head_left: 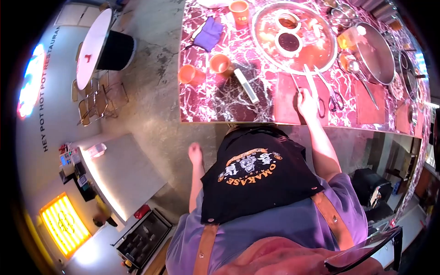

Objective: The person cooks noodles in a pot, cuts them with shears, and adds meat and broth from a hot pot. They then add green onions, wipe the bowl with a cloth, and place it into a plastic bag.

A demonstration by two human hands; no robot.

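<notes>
At the table's front edge my right hand [306,103] is closed over a brown placemat [286,104]. A slim metal utensil [295,81] rises from its fingers, though I cannot tell its kind. Right beside that hand lies a long pale utensil [311,84], pointing toward the large round tray [257,44]. Scissors [337,101] with dark handles rest a little further right. Two bowls of dark sauce [288,42] stand in the tray. Away from the table, my left hand [195,152] hangs low at my side, its fingers curled with nothing visible in them.
Orange cups [221,65], a white-and-grey stick-like object [246,86] and a purple cloth [209,35] occupy the table's left part. A deep metal pot [375,54] and a ladle [354,67] are on the right. Behind on the left stand a round table [94,48] and folding chairs [94,104].
</notes>
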